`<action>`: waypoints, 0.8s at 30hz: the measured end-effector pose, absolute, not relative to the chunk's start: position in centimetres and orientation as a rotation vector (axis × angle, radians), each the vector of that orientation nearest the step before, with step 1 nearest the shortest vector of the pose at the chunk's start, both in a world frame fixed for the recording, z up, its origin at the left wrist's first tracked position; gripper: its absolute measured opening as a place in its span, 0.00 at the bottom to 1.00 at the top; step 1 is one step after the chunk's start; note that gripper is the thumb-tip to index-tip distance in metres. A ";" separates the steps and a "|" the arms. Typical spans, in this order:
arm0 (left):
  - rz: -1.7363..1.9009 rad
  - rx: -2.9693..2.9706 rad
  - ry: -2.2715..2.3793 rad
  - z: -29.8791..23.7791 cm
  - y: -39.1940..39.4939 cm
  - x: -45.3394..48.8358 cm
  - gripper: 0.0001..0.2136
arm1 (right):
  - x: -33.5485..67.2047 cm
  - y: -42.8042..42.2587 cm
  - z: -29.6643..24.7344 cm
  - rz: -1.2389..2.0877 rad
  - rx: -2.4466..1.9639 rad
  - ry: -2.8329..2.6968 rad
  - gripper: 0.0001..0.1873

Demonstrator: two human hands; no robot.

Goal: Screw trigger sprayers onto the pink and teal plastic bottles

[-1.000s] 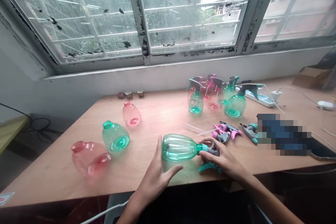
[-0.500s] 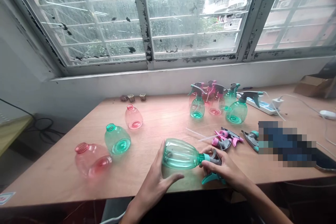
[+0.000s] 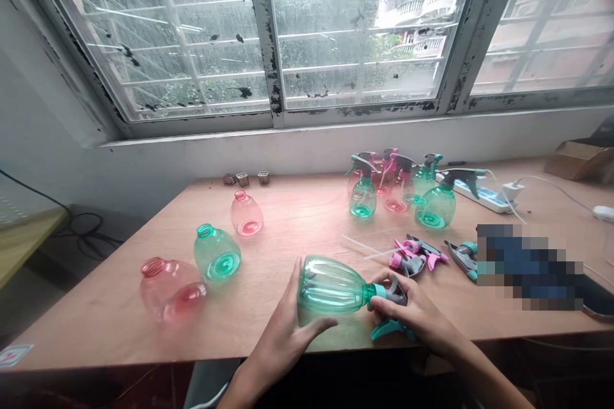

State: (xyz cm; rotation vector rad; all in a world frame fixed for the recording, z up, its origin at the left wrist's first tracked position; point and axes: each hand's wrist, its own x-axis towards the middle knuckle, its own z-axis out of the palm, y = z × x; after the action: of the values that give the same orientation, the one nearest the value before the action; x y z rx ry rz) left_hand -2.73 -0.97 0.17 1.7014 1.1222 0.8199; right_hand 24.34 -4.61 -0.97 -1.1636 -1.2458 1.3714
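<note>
A clear green spray bottle [image 3: 330,284] lies on its side just above the table's front edge, its base to the left. Round that base end is my left hand [image 3: 292,319], steadying it with the thumb stretched out below. At the neck, my right hand [image 3: 405,300] pinches the teal collar and grey spray head [image 3: 394,294]. A teal trigger piece [image 3: 387,329] shows beneath the right fingers, partly hidden. Just beyond that hand lie loose pink-and-grey spray heads [image 3: 412,255] with thin white tubes [image 3: 364,245].
Open-necked bottles stand on the left: red [image 3: 173,291], green [image 3: 218,254] and another red [image 3: 246,214]. Several bottles with spray heads [image 3: 363,195] stand at the back. A power strip [image 3: 484,195], a grey-teal spray head [image 3: 464,259] and a blurred-out object [image 3: 527,268] lie right.
The view has shifted slightly. Both hands keep their places on the green spray bottle, with little visible movement.
</note>
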 end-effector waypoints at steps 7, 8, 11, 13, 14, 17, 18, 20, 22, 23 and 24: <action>0.829 1.747 1.088 0.3 -0.7 -2.7 0.45 | 24.7 -4.6 -0.8 1.335 -1.131 -1.236 0.24; 0.838 1.749 1.095 0.2 -0.7 -2.7 0.45 | 24.7 -4.6 -0.8 1.334 -1.133 -1.231 0.24; 0.830 1.757 1.104 -0.1 -0.7 -2.6 0.47 | 24.7 -4.6 -0.8 1.326 -1.151 -1.220 0.25; 0.811 1.763 1.110 0.1 -0.8 -2.6 0.52 | 24.7 -4.5 -0.8 1.316 -1.153 -1.226 0.25; 0.799 1.765 1.113 0.2 -0.8 -2.6 0.53 | 24.7 -4.5 -0.8 1.310 -1.150 -1.231 0.25; 0.778 1.771 1.113 0.6 -0.8 -2.6 0.49 | 24.6 -4.4 -0.7 1.326 -1.149 -1.236 0.26; 0.776 1.776 1.111 0.7 -0.8 -2.6 0.47 | 24.6 -4.5 -0.6 1.340 -1.149 -1.234 0.26; 0.784 1.783 1.108 0.6 -0.8 -2.6 0.45 | 24.6 -4.5 -0.6 1.362 -1.145 -1.228 0.26; 0.798 1.786 1.102 0.4 -0.8 -2.6 0.44 | 24.6 -4.6 -0.5 1.369 -1.132 -1.223 0.26; 0.802 1.788 1.096 0.2 -0.7 -2.7 0.43 | 24.6 -4.6 -0.5 1.371 -1.126 -1.219 0.25; 0.803 1.790 1.090 0.0 -0.7 -2.7 0.41 | 24.6 -4.7 -0.5 1.375 -1.121 -1.216 0.26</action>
State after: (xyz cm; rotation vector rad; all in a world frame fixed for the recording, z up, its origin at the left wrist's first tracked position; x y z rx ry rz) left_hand -2.65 -0.75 0.04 1.7898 1.0900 0.8029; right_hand 24.59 -4.66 -0.48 -1.1212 -1.2155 1.3752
